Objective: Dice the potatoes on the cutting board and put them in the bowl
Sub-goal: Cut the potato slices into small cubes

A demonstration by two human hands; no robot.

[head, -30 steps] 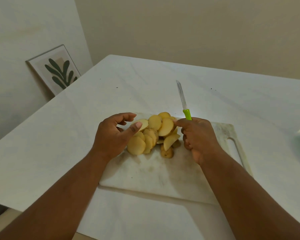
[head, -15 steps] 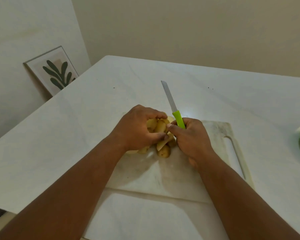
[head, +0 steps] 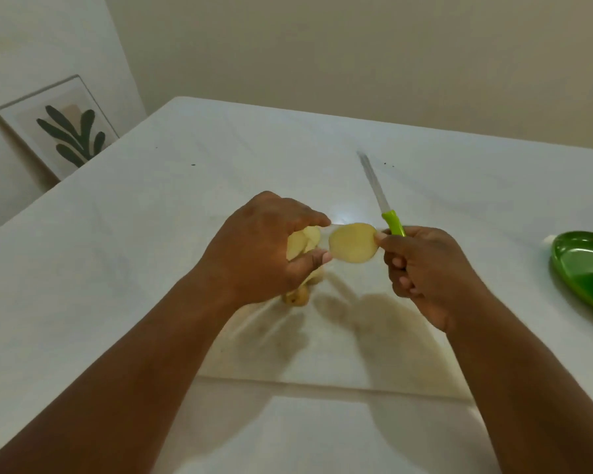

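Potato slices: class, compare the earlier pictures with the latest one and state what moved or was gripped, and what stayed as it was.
The left hand closed over the potato slices, gripped several and lifted them off the cutting board. One slice now sits between both hands, touching the right hand's fingertips. Unchanged: the right hand holds the green-handled knife, blade pointing away; a few pieces remain on the board.

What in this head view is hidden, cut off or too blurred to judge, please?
- Potato slices: most sit behind the left hand; count unclear.
- Knife: blade motion-blurred; handle mostly inside the right hand.
- Cutting board: far part covered by both hands.
- Green dish: cut off by the right edge; contents unclear.
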